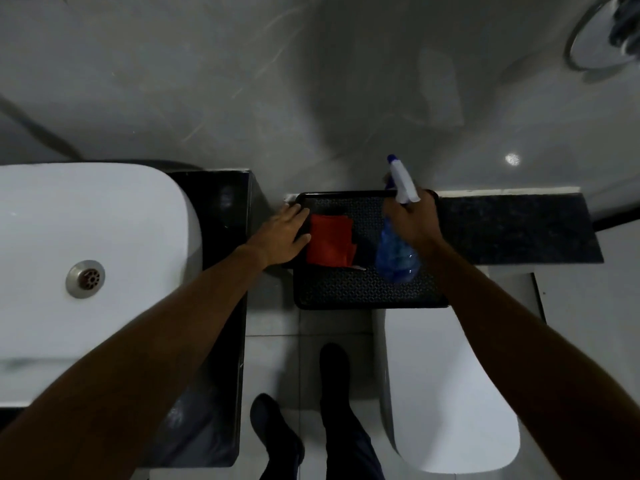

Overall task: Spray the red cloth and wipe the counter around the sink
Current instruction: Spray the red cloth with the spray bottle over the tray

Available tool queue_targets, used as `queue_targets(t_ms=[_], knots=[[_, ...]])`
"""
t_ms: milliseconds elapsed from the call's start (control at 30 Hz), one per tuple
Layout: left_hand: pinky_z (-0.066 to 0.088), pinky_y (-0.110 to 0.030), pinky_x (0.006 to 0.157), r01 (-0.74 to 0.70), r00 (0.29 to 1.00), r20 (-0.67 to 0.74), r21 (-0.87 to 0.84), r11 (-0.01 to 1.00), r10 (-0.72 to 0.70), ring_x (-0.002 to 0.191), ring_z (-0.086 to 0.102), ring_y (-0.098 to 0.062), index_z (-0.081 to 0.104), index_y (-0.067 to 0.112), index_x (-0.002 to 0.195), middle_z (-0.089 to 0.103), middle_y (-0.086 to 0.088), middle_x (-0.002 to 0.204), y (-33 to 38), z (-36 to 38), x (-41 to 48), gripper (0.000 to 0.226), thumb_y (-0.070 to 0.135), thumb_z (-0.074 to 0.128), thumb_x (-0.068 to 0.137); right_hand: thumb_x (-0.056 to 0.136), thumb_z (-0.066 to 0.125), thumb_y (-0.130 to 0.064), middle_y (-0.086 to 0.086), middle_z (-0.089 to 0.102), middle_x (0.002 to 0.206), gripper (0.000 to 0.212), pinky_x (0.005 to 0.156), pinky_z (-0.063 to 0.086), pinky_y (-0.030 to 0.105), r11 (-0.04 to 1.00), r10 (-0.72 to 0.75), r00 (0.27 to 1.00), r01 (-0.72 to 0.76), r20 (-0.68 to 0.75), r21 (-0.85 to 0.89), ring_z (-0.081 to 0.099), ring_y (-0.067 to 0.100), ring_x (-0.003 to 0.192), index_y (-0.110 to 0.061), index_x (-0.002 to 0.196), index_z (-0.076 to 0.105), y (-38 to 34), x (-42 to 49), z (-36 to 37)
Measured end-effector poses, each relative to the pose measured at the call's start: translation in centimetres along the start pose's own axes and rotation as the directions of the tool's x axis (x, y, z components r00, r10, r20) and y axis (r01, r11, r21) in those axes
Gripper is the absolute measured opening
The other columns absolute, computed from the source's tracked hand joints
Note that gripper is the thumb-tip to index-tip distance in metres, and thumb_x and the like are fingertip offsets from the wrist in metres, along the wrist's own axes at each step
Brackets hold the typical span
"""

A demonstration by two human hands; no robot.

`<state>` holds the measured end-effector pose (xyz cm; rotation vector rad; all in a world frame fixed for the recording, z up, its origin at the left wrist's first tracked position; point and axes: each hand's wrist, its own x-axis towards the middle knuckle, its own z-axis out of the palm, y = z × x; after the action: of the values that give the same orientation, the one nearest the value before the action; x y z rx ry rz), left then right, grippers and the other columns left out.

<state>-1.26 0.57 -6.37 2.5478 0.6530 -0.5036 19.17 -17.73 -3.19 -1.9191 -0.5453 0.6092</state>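
We see the spray bottle (396,251) lifted above the black tray (363,292), held in the right hand (414,223). Its long axis runs from the blue body, which is nearer to us, up to the white head (403,181) with the blue nozzle tip, which points away toward the wall and a little to the left. The fingers of the right hand are closed around the neck of the bottle, just under the white head; we cannot tell if one finger presses the trigger, because the hand hides it.

The red cloth (329,242) lies folded on the left part of the tray. The left hand (282,235) rests flat, fingers stretched and nearly together, on the left edge of the tray, and the fingertips touch the cloth or come just beside it; they hold nothing.

The white sink (93,258) with its metal drain (85,278) sits on the dark counter (221,216) at the left and is cut off by the picture edge. The scene is dim, so the small pale thing under the cloth is hard to make out.
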Motion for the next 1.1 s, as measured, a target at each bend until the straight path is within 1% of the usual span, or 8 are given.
queue_targets(t_ms=[67, 167, 267, 300, 467, 800, 933, 1100], knots=[[0.017, -0.051, 0.122, -0.007, 0.998, 0.062, 0.082, 0.997, 0.002, 0.153, 0.003, -0.03, 0.014, 0.014, 0.156, 0.009, -0.011, 0.165, 0.2, 0.8, -0.2, 0.067, 0.041, 0.041, 0.101, 0.071, 0.06, -0.025, 0.004, 0.066, 0.071, 0.033, 0.057, 0.051, 0.039, 0.993, 0.07, 0.99, -0.058, 0.12, -0.105, 0.059, 0.017, 0.059, -0.028, 0.104, 0.063, 0.2, -2.1, 1.4], [0.016, -0.055, 0.121, -0.022, 0.989, 0.151, 0.165, 0.986, -0.004, 0.153, 0.001, -0.031, 0.013, 0.014, 0.156, 0.007, -0.009, 0.166, 0.4, 2.2, -0.7, 0.068, 0.042, 0.041, 0.1, 0.078, 0.058, -0.022, 0.015, 0.071, 0.094, 0.047, 0.075, 0.057, 0.044, 0.95, 0.183, 0.949, -0.105, 0.257, -0.293, 0.067, 0.024, 0.078, -0.012, 0.124, 0.055, 1.7, -5.3, 3.7], [0.018, -0.056, 0.12, -0.044, 0.984, 0.175, 0.226, 0.973, 0.004, 0.153, 0.002, -0.031, 0.013, 0.014, 0.156, 0.008, -0.008, 0.166, 0.0, 3.6, -1.0, 0.069, 0.043, 0.041, 0.1, 0.084, 0.053, -0.017, 0.012, 0.067, 0.096, 0.056, 0.077, 0.054, 0.037, 0.934, 0.215, 0.921, -0.098, 0.325, -0.343, 0.064, 0.024, 0.081, -0.016, 0.138, 0.039, 3.3, -7.6, 5.9], [0.018, -0.056, 0.12, -0.045, 0.983, 0.185, 0.23, 0.972, 0.002, 0.153, 0.001, -0.031, 0.013, 0.014, 0.156, 0.007, -0.007, 0.166, -0.2, 4.2, -1.1, 0.069, 0.043, 0.041, 0.099, 0.084, 0.052, -0.017, 0.01, 0.066, 0.094, 0.058, 0.077, 0.053, 0.036, 0.928, 0.225, 0.918, -0.1, 0.327, -0.358, 0.063, 0.023, 0.081, -0.017, 0.14, 0.036, 3.8, -8.0, 6.6], [0.018, -0.055, 0.12, -0.018, 0.981, 0.195, 0.219, 0.976, -0.026, 0.153, -0.001, -0.029, 0.009, 0.014, 0.156, 0.004, -0.005, 0.166, -1.0, 6.6, -1.3, 0.073, 0.046, 0.041, 0.098, 0.086, 0.051, -0.027, 0.013, 0.068, 0.092, 0.044, 0.079, 0.053, 0.04, 0.886, 0.255, 0.93, -0.115, 0.264, -0.448, 0.064, 0.027, 0.081, -0.01, 0.127, 0.051, 5.3, -8.3, 8.5], [0.02, -0.055, 0.12, 0.008, 0.982, 0.182, 0.162, 0.987, -0.038, 0.153, 0.0, -0.028, 0.007, 0.015, 0.156, 0.001, -0.005, 0.166, -0.8, 7.9, -2.3, 0.075, 0.044, 0.044, 0.098, 0.084, 0.057, -0.033, 0.014, 0.07, 0.089, 0.041, 0.081, 0.055, 0.043, 0.856, 0.323, 0.905, -0.154, 0.276, -0.494, 0.066, 0.029, 0.082, -0.008, 0.117, 0.059, 5.8, -8.9, 9.8], [0.02, -0.055, 0.12, 0.018, 0.984, 0.171, 0.148, 0.989, -0.043, 0.153, 0.0, -0.028, 0.008, 0.015, 0.156, 0.002, -0.005, 0.166, -1.0, 7.8, -2.3, 0.075, 0.044, 0.046, 0.097, 0.085, 0.057, -0.035, 0.01, 0.068, 0.093, 0.049, 0.081, 0.052, 0.037, 0.87, 0.278, 0.907, -0.099, 0.315, -0.483, 0.064, 0.026, 0.086, -0.019, 0.131, 0.051, 5.2, -8.9, 10.4], [0.022, -0.056, 0.119, 0.015, 0.986, 0.162, 0.138, 0.99, -0.038, 0.153, 0.002, -0.029, 0.007, 0.014, 0.156, 0.004, -0.007, 0.166, -1.3, 7.9, -2.3, 0.077, 0.045, 0.047, 0.097, 0.085, 0.057, -0.035, 0.014, 0.067, 0.103, 0.05, 0.083, 0.053, 0.04, 0.871, 0.255, 0.929, -0.099, 0.269, -0.481, 0.064, 0.03, 0.092, -0.016, 0.13, 0.05, 4.3, -7.0, 11.1]])
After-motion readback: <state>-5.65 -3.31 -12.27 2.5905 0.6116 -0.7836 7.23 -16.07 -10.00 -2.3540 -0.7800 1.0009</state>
